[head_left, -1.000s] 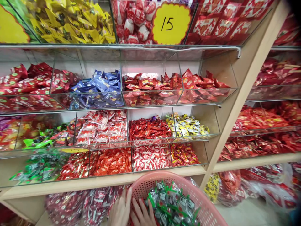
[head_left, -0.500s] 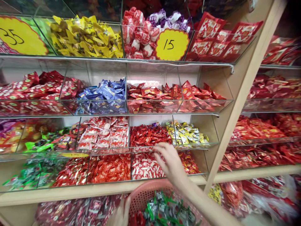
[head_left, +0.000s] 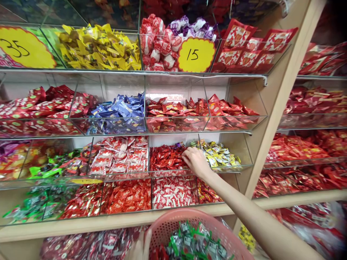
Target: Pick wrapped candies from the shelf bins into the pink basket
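Note:
My right hand [head_left: 197, 161] reaches over the clear front panel at the border of two bins on the third shelf. Its fingers are curled close together, tips at the small red-wrapped candies [head_left: 166, 157]; whatever is under them is hidden. Just right of the hand lie yellow-and-white wrapped candies [head_left: 221, 153]. Low in view, my left hand [head_left: 137, 248], blurred and partly cut off, grips the left side of a pink perforated plastic basket [head_left: 162, 225]. Green-and-clear wrapped candies [head_left: 193, 240] fill the basket, with some red ones [head_left: 158, 252] at its left.
Clear dividers and panels split the shelves into candy bins. Below my right hand is a bin of red-and-white candies [head_left: 175, 193]. A wooden upright [head_left: 273, 126] stands to the right. Yellow price signs [head_left: 196, 54] hang above, and bagged sweets [head_left: 94, 243] lie under the wooden ledge [head_left: 81, 227].
My right hand has moved from in front of the shelf edge up and forward into the bin, and its spread fingers have curled in. My left hand stays at the basket.

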The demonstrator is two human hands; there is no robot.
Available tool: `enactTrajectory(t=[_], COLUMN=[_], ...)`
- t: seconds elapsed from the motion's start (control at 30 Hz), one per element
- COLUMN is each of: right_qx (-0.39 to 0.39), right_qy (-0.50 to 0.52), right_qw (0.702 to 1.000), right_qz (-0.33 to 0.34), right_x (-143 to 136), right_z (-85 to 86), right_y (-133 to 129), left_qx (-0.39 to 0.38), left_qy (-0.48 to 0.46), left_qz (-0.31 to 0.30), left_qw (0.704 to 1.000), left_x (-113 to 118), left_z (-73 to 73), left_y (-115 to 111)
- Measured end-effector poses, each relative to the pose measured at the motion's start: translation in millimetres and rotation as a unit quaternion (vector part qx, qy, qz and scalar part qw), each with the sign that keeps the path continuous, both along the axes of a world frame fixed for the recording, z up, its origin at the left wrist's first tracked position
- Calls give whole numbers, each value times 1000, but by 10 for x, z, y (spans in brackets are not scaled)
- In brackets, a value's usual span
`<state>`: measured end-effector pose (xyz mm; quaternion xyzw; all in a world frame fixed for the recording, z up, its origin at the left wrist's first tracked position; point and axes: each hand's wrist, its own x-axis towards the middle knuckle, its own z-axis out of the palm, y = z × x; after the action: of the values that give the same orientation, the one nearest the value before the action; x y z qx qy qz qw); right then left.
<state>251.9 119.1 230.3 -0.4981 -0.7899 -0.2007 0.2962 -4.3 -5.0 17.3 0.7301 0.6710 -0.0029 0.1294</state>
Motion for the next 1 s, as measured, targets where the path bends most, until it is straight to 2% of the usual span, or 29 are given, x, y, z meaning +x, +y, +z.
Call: enactTrajectory(t=[0.13, 0.33, 0.5, 0.6, 0.67, 0.73, 0.87, 0.93, 1.0], right_qx=[24, 58, 78, 57, -1, -90, -287, -360, -419], right_qy=[33, 87, 136, 169, 176, 178, 189, 193, 191], right_qw=[999, 994, 984, 977, 971, 960, 909, 883, 860], right_qz=[14, 43, 82, 121, 159, 198, 234, 232, 220], right_x=[16, 73, 141, 133, 93, 29, -133, -208, -263], right_z=[-13, 13, 123, 86, -60, -318, -1046, -1403, -1683], right_y=[12, -57, -317, -578, -757, -914, -1125, -1172, -1184], left_qx=[11, -22, 1, 9, 5, 3, 10, 11, 12], left_qy=[-85, -151, -189, -172, -157, -145, -132, -129, -127], left_qz=[41, 119, 136, 133, 130, 133, 128, 126, 125], left_qw=[995, 981, 973, 976, 979, 980, 983, 984, 984], left_x=[-15, 48, 49, 44, 52, 68, 105, 118, 125], left_z=[-3, 65, 5, -9, 6, 30, 83, 106, 126], left_y=[8, 22, 10, 1, -3, -4, -13, -23, -35])
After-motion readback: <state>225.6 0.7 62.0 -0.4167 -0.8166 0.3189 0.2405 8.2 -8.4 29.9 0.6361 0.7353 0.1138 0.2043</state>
